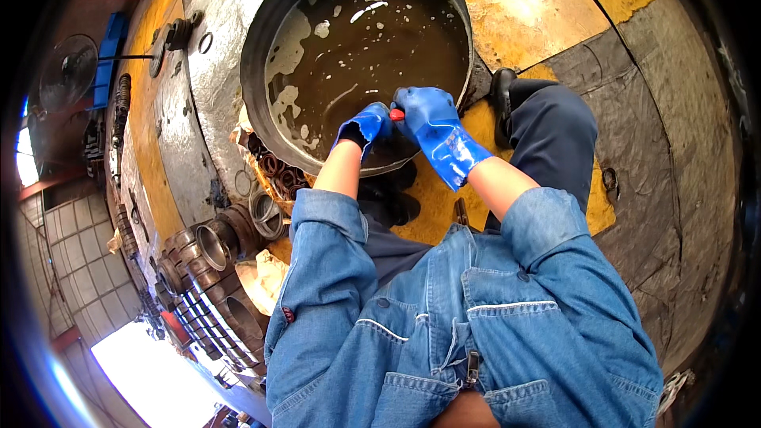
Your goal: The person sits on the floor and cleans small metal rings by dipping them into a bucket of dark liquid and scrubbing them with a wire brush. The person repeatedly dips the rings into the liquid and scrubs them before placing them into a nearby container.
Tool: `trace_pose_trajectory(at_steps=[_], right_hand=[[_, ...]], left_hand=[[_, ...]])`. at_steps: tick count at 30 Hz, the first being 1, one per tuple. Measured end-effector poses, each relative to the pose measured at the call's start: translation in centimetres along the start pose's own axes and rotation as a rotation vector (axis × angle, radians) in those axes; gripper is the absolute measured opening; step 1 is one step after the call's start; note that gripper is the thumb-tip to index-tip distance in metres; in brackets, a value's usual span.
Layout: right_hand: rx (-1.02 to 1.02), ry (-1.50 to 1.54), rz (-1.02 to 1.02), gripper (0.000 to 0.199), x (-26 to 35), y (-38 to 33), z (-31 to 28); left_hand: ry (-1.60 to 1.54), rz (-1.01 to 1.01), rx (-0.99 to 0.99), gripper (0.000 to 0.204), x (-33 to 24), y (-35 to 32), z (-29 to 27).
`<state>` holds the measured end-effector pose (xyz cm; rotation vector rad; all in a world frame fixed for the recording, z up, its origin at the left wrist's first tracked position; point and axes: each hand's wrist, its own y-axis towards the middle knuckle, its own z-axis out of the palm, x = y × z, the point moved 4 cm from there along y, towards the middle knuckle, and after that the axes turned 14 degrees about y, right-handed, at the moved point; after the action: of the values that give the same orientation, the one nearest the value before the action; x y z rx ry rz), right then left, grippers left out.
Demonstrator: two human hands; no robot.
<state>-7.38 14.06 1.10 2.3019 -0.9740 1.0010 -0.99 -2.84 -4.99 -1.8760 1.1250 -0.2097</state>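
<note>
Peeking out from the blue-gloved right hand (pixel 428 107), which grips it, a red piece (pixel 397 115) is above the near side of the round tub (pixel 254 71); its remaining part is hidden. Whether the left hand (pixel 371 121), just beside, holds something, I cannot tell. Murky liquid (pixel 380 47) conceals the tub's bottom. Rusty rings (pixel 279 174) crowd near its wall, partly covered.

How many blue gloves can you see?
2: one glove on the left hand, the other glove on the right hand, both at the near side of the round tub. No others show.
</note>
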Motion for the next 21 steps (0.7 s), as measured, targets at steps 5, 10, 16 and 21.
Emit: trace_pose_trajectory(at_steps=[5,10,16,21], right_hand=[[0.015,0.009,-0.001,0.019,0.3,0.1,-0.1],[0.049,-0.01,0.016,0.016,0.4,0.2,-0.6],[0.053,0.024,0.013,0.014,0.7,0.2,-0.4],[0.063,-0.004,0.029,0.015,0.7,0.3,-0.4]], left_hand=[[-0.062,-0.026,0.066,0.042,1.2,-0.1,2.3],[0.193,-0.036,-0.02,0.043,-1.4,-4.6,0.9],[0.3,0.018,0.015,0.041,-1.1,-4.3,0.4],[0.352,0.016,0.029,0.04,0.5,-3.3,0.1]])
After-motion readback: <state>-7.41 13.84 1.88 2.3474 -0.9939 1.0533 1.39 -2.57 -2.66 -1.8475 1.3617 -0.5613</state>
